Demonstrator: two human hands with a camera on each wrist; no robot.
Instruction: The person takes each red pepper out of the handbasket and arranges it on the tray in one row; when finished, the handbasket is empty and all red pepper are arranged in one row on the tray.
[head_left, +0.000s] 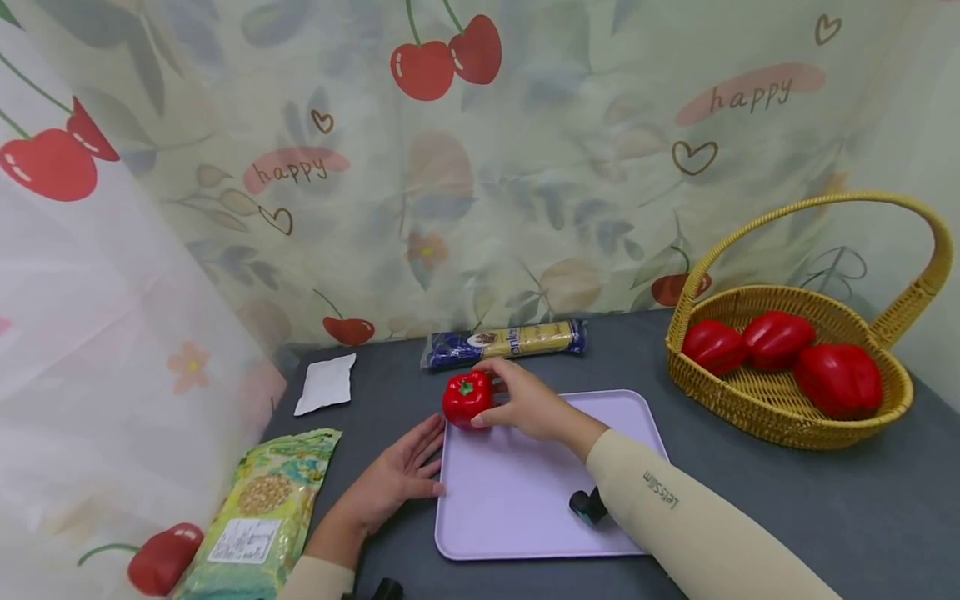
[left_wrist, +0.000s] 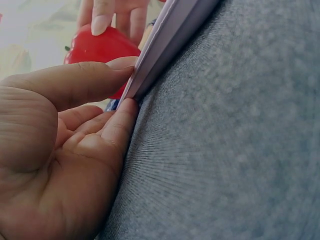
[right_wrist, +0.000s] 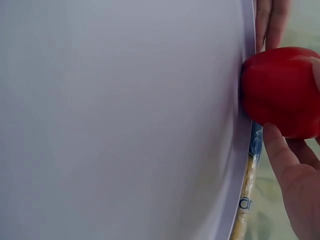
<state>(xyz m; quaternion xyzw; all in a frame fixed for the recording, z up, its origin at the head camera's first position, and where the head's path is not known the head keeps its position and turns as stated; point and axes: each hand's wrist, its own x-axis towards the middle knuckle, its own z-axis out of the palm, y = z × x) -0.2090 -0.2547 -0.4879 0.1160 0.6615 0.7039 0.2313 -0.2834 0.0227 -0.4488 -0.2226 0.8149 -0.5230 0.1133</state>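
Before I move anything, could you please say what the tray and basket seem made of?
The lilac tray looks like smooth plastic, from its even colour and thin raised rim. The basket seems glossy woven wicker, given its interlaced strands; synthetic cane is possible.

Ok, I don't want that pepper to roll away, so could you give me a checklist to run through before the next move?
1. Grip on the red bell pepper: ok, the right hand holds it with fingers and thumb.
2. Pepper over the lavender tray: ok, at its far-left corner.
3. Pepper's full weight on the tray: cannot tell, its underside is hidden.
4. Pepper released: not ok, the right hand is holding it.
5. Left hand at the tray: ok, it touches the left edge.
6. Spaghetti packet off the tray: ok, it lies behind, with a gap.
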